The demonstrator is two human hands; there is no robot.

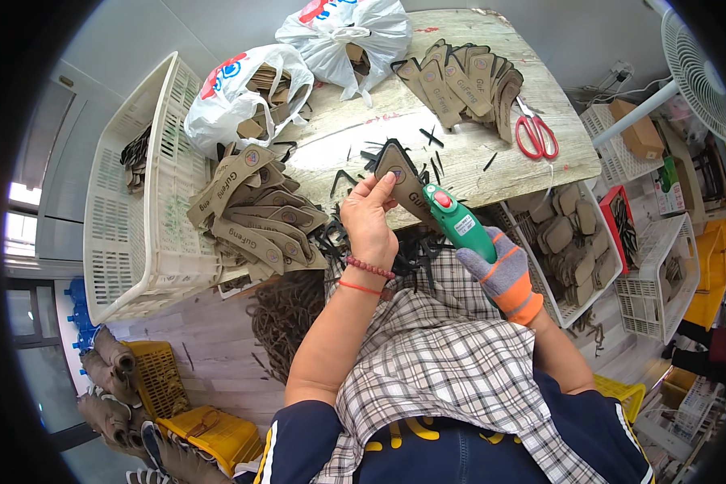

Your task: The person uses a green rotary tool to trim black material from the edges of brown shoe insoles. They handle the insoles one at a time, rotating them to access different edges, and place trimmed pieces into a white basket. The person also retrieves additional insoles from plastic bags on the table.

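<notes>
My bare left hand (371, 211) pinches a tan fabric shoe piece (405, 184) with a dark edge and printed lettering, thumb on its face. My right hand (504, 276), in a grey and orange glove, is wrapped round green handheld electric scissors (460, 223) with a red button. Their head meets the right edge of the shoe piece; the blade is hidden. Black strip offcuts (415, 256) lie below the piece and on my checked apron (436, 339). A heap of similar tan pieces (266, 218) lies left of my hand, and a fanned stack (464, 81) lies at the far right.
Red-handled scissors (536, 133) lie near the right edge of the wooden table (532, 48). White plastic bags (250, 97) stand at the back. A white basket (149, 202) is on the left; a crate of tan pieces (569, 234) sits below right. A fan (702, 73) stands at the far right.
</notes>
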